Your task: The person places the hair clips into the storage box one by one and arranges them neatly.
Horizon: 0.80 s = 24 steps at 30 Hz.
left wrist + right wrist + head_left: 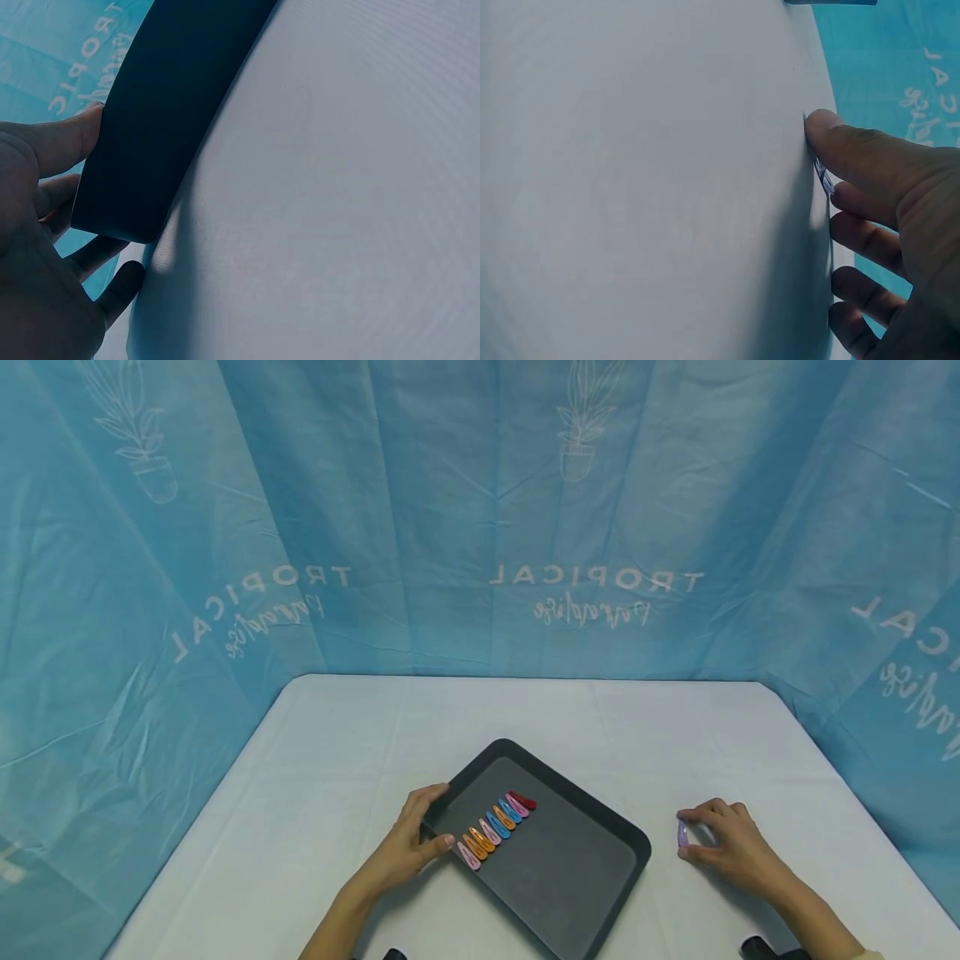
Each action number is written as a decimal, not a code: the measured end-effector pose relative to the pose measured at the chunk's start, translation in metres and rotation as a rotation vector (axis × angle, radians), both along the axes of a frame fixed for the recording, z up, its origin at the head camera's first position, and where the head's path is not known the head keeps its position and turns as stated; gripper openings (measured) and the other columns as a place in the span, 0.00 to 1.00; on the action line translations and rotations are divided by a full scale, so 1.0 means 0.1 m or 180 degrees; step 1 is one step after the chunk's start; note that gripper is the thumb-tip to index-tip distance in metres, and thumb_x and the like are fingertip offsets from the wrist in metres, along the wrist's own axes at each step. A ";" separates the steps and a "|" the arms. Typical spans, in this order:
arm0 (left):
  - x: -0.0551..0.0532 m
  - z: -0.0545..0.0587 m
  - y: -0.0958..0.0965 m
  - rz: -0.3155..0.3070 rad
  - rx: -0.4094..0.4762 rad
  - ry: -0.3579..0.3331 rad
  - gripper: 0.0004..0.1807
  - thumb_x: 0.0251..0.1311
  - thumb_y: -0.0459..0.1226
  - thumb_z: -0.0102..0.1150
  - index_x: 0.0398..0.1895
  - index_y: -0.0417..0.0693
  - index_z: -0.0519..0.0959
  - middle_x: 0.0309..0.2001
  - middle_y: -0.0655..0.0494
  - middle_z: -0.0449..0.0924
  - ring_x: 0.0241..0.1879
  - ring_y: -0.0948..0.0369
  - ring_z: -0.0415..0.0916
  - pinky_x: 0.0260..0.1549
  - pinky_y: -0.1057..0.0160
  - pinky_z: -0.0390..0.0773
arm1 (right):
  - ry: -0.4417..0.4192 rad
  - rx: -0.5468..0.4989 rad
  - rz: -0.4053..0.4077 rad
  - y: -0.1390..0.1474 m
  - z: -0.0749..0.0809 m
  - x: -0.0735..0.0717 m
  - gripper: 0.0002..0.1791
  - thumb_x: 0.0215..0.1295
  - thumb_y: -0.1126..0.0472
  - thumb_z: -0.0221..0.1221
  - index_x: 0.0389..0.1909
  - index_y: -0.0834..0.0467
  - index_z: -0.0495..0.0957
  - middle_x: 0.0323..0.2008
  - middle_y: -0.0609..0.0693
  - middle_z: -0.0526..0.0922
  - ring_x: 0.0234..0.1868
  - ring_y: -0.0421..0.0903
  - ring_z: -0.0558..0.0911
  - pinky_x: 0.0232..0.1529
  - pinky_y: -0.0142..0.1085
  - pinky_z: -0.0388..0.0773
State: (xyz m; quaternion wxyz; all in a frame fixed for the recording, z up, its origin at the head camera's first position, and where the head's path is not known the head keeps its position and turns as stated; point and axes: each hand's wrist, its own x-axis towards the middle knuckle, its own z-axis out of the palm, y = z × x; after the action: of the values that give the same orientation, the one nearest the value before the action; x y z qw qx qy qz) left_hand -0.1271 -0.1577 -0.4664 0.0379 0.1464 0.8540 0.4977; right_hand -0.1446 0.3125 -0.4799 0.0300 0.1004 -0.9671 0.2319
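A dark grey baking tray (562, 885) lies turned at an angle on the white table. Inside it, along its left part, snap hair clips (491, 832) in pink, orange, blue and red form a slanting row. My left hand (411, 839) grips the tray at its left corner, thumb on the near side and fingers on the far side. In the left wrist view the tray's dark side wall (157, 135) stands between thumb and fingers. Right of the tray, my right hand (727, 843) pinches a purple hair clip (682, 833) between thumb and forefinger, at the tabletop.
White cloth (360, 735) covers the table. A blue curtain (450, 527) with mirrored lettering hangs behind the table and at its sides. Dark pieces of the wrist gear (759, 948) show at the bottom edge of the head view.
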 end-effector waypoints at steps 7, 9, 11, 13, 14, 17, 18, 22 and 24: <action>0.00 0.02 0.00 0.0000 -0.0024 -0.0010 0.39 0.58 0.37 0.62 0.71 0.50 0.56 0.70 0.48 0.53 0.72 0.44 0.47 0.65 0.34 0.52 | 0.0163 -0.0080 0.0161 -0.03 0.03 -0.06 0.26 0.45 0.50 0.71 0.48 0.53 0.80 0.43 0.48 0.78 0.43 0.43 0.64 0.38 0.35 0.64; 0.00 0.02 -0.01 -0.0002 -0.0033 0.0000 0.39 0.58 0.37 0.62 0.71 0.49 0.56 0.70 0.47 0.53 0.72 0.43 0.47 0.65 0.34 0.53 | 0.0231 -0.0169 0.0264 -0.08 0.08 -0.09 0.26 0.47 0.52 0.71 0.49 0.54 0.79 0.44 0.48 0.77 0.43 0.43 0.63 0.39 0.35 0.65; 0.00 0.01 0.00 -0.0003 -0.0047 0.0018 0.39 0.58 0.38 0.62 0.71 0.48 0.56 0.69 0.47 0.53 0.72 0.42 0.47 0.64 0.33 0.53 | 0.0266 -0.0296 0.0375 -0.15 0.15 -0.13 0.26 0.49 0.52 0.70 0.50 0.54 0.78 0.45 0.49 0.77 0.45 0.43 0.64 0.41 0.38 0.68; 0.00 0.01 -0.01 -0.0004 -0.0031 0.0002 0.39 0.58 0.37 0.62 0.71 0.49 0.55 0.70 0.47 0.52 0.72 0.42 0.47 0.64 0.33 0.53 | 0.0257 -0.0453 0.0498 -0.25 0.25 -0.18 0.27 0.50 0.53 0.70 0.51 0.56 0.78 0.46 0.51 0.77 0.47 0.45 0.64 0.42 0.43 0.69; 0.00 0.01 -0.01 -0.0007 -0.0024 -0.0002 0.39 0.58 0.37 0.62 0.71 0.48 0.55 0.70 0.46 0.52 0.72 0.42 0.46 0.64 0.33 0.53 | 0.0266 -0.0503 0.0549 -0.30 0.30 -0.20 0.26 0.50 0.54 0.69 0.52 0.55 0.77 0.46 0.51 0.77 0.48 0.45 0.64 0.43 0.45 0.70; 0.00 0.02 -0.01 -0.0013 0.0000 -0.0028 0.39 0.58 0.37 0.62 0.71 0.49 0.55 0.70 0.47 0.52 0.72 0.43 0.46 0.65 0.34 0.52 | 0.0273 -0.0629 0.0720 -0.48 0.43 -0.27 0.27 0.51 0.56 0.69 0.54 0.52 0.77 0.47 0.50 0.76 0.50 0.44 0.64 0.44 0.49 0.71; 0.00 0.03 -0.01 -0.0017 0.0018 -0.0053 0.40 0.57 0.37 0.62 0.71 0.50 0.55 0.70 0.48 0.52 0.73 0.44 0.46 0.65 0.34 0.52 | 0.0284 -0.0661 0.0788 -0.54 0.47 -0.30 0.27 0.51 0.57 0.69 0.54 0.51 0.76 0.48 0.50 0.76 0.50 0.43 0.64 0.45 0.50 0.71; 0.00 0.03 0.00 -0.0054 -0.0002 -0.0036 0.39 0.58 0.38 0.61 0.71 0.50 0.55 0.70 0.47 0.52 0.73 0.43 0.45 0.65 0.34 0.51 | 0.0330 -0.0687 0.1095 -0.77 0.56 -0.40 0.28 0.51 0.56 0.69 0.56 0.47 0.75 0.51 0.47 0.75 0.50 0.40 0.64 0.46 0.47 0.73; 0.01 0.03 0.00 -0.0054 -0.0025 -0.0029 0.39 0.58 0.38 0.61 0.71 0.50 0.55 0.70 0.46 0.52 0.72 0.42 0.46 0.65 0.34 0.51 | 0.0328 -0.0675 0.1243 -0.89 0.58 -0.46 0.29 0.51 0.55 0.69 0.57 0.46 0.75 0.52 0.45 0.75 0.49 0.40 0.64 0.46 0.46 0.74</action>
State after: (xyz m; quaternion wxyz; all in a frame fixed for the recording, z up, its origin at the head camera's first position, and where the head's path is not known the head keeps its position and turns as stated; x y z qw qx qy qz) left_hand -0.1264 -0.1580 -0.4631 0.0466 0.1513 0.8545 0.4947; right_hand -0.1903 0.2235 -0.4217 0.0442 0.2937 -0.8967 0.3282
